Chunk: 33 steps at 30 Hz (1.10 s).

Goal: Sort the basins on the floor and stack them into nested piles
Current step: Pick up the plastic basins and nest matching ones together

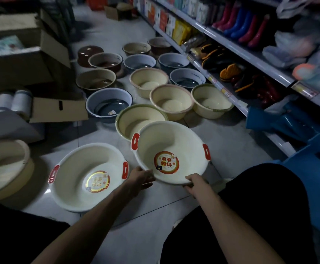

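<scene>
Both hands hold a white basin with red handles [171, 141] by its near rim, tilted up off the floor. My left hand [140, 178] grips the rim's left side and my right hand [195, 182] the right side. A matching white basin with red handles [73, 174] sits flat on the floor to the left. Behind the held basin stands a cream basin with a green rim [136, 119]. Further back, several cream, grey-blue and brown basins [171, 101] are spread over the floor.
A shop shelf [250, 54] with shoes and boots runs along the right. Cardboard boxes [22, 60] stand at the left. A cream basin stack [5, 166] sits at far left. A blue stool [315, 176] is at my right, and my knees fill the foreground.
</scene>
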### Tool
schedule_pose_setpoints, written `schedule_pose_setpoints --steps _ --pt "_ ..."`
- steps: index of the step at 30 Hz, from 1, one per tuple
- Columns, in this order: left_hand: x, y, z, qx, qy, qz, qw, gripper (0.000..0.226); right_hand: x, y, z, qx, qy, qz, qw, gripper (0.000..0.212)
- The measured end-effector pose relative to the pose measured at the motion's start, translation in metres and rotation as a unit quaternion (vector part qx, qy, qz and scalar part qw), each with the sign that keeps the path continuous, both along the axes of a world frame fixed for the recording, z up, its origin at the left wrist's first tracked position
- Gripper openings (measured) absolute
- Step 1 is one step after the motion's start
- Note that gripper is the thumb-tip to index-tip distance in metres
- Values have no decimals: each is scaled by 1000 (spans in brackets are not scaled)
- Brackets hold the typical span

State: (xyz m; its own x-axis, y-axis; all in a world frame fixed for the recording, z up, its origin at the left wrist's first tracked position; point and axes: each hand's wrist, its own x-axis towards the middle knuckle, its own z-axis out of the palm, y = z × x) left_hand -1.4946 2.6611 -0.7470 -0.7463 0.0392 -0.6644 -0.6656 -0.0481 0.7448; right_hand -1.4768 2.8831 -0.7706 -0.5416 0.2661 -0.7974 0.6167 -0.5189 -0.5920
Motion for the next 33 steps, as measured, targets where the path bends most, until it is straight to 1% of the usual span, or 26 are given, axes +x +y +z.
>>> schedule_pose_setpoints --steps 1,3,5,9,10,14,16,19,21,23,25,29,30,31,33 --pt "2 -7 8 -2 13 9 1000 16 0 -7 6 -1 14 2 1000 29" --pt "5 -26 22 -10 37 31 999 16 -4 -25 20 -3 31 19 999 30" --pt "10 -48 33 -17 61 47 997 23 -9 -43 35 -1 38 39 999 29" --pt "26 -88 59 -40 106 112 987 30 -17 -81 61 7 54 103 993 37" --pt "32 -97 66 -52 118 127 984 30 -18 -91 67 10 59 118 991 41" --pt "58 -134 83 -75 154 163 972 28 -16 -132 82 15 79 157 984 74" --pt "70 -153 87 -75 163 182 967 26 -14 -151 89 19 87 176 980 79" --pt "84 -176 90 -79 176 214 958 24 -14 -176 97 14 101 212 972 72" --pt "89 -188 93 -84 176 241 951 18 -18 -193 101 21 103 236 966 66" --pt "93 -200 93 -73 163 269 946 13 -24 -209 102 25 99 256 961 64" --pt "94 -211 90 -60 145 293 943 15 -27 -225 97 25 90 269 959 65" --pt "92 -232 79 -82 130 325 933 4 -25 -251 87 14 82 275 958 59" --pt "90 -239 75 -83 127 330 932 5 -26 -256 82 5 79 275 958 58" --pt "90 -245 71 -82 121 336 930 11 -26 -260 77 -7 77 275 958 57" --pt "88 -257 60 -82 110 347 928 32 -26 -267 65 -32 73 276 958 56"
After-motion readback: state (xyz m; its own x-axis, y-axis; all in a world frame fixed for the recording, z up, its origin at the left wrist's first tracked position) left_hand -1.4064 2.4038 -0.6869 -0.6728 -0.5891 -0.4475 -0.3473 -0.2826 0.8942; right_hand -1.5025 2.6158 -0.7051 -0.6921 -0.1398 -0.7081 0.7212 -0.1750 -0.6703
